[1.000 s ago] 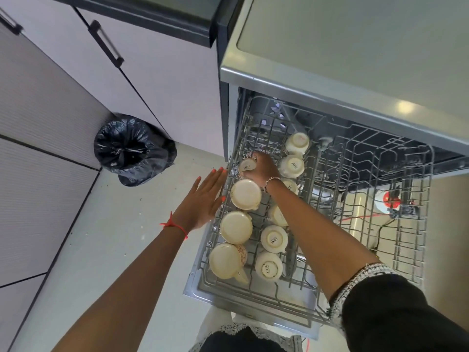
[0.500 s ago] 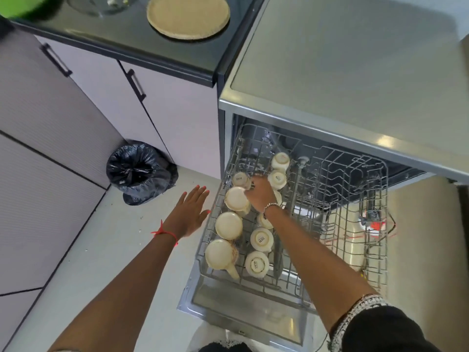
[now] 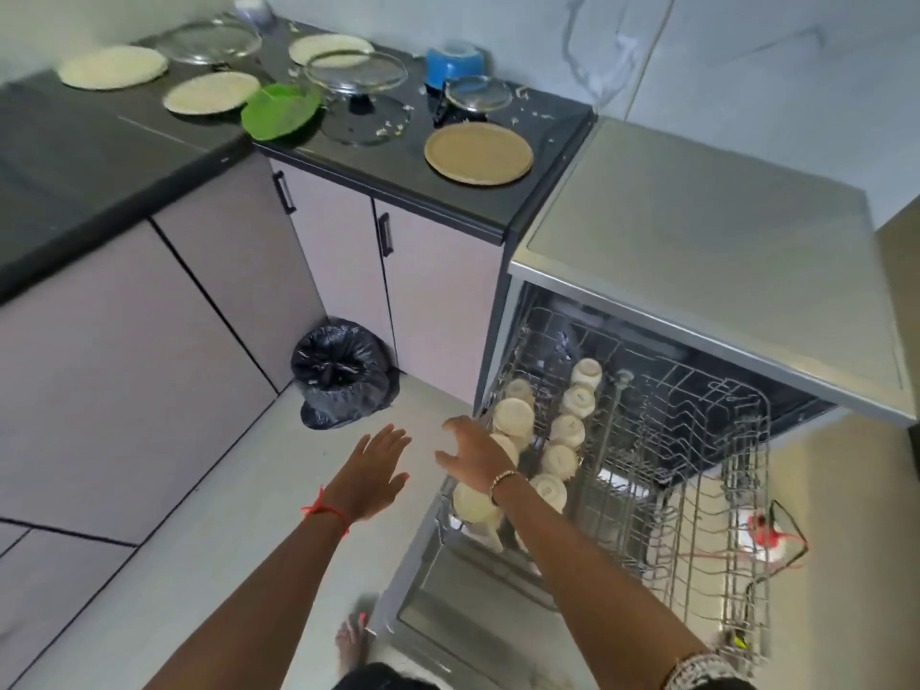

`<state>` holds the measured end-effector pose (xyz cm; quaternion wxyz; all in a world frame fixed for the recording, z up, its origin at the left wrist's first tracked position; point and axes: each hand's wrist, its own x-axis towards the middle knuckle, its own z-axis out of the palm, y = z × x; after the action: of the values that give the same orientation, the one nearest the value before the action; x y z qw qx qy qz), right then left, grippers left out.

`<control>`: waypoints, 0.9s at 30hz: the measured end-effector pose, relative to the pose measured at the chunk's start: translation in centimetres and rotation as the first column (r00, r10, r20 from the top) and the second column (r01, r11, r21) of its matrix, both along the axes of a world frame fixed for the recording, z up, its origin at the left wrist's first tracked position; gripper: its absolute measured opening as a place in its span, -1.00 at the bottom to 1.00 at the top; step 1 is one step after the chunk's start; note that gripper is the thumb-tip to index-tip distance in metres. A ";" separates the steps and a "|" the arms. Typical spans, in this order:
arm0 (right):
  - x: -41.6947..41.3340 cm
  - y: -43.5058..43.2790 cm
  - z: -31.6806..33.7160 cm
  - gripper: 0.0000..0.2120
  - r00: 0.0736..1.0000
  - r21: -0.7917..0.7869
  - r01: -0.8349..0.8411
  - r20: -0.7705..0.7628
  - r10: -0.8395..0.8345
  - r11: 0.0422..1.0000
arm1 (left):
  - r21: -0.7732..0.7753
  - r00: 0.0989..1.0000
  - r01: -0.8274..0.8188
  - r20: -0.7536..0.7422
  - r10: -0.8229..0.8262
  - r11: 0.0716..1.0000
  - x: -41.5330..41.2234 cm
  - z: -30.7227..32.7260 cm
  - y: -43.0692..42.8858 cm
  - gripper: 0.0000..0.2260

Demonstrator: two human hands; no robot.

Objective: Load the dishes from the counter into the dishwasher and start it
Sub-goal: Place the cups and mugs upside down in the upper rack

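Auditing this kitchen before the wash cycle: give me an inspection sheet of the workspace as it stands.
Surface: dark counter, dishes spread across it.
Job's things: cream cups upside down in the pulled-out dishwasher rack; brown plate, green plate, glass lids on the counter.
Clutter: food scraps on the counter.
Hands: left hand and right hand open, empty.
Cables: red cord beside the rack.
Surroundings: black bin bag on the floor.
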<state>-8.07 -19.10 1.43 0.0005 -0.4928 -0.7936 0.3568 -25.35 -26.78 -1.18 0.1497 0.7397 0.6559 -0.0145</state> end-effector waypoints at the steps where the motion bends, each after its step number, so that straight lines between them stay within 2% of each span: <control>1: -0.9 -0.4 0.2 -0.50 1.000 0.017 -0.026 0.010 0.025 1.000 | 0.012 1.000 -0.012 0.004 0.012 1.000 -0.8 -0.2 -0.2 -0.53; 7: -8.5 -1.6 0.3 -0.52 0.999 0.083 -0.036 0.040 0.033 0.996 | 0.046 0.999 0.010 -0.039 -0.008 0.999 -7.7 -0.2 -0.8 -0.46; 9: -11.5 -1.6 0.4 -0.52 0.999 0.089 -0.008 0.044 0.004 0.996 | 0.021 0.999 0.022 0.032 -0.023 1.000 -10.8 0.5 -0.8 -0.50; 11: -14.1 -1.5 0.8 -0.54 0.998 0.088 -0.013 0.056 0.008 0.996 | -0.007 0.998 -0.006 0.063 0.006 1.000 -13.7 1.5 -0.4 -0.50; 15: -19.9 -0.7 1.6 -0.51 0.999 0.127 0.008 0.036 -0.012 0.992 | 0.033 0.996 -0.045 0.081 0.042 0.998 -19.7 2.5 0.3 -0.49; 27: -31.3 6.2 3.6 -0.53 0.996 0.196 -0.082 0.052 0.073 0.977 | 0.087 0.988 -0.151 0.026 0.149 0.985 -30.5 4.8 6.5 -0.49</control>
<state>-39.34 -12.91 5.03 0.0178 -0.4669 -0.8436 0.2648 -55.87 -20.32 3.57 0.1237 0.6942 0.7083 0.0333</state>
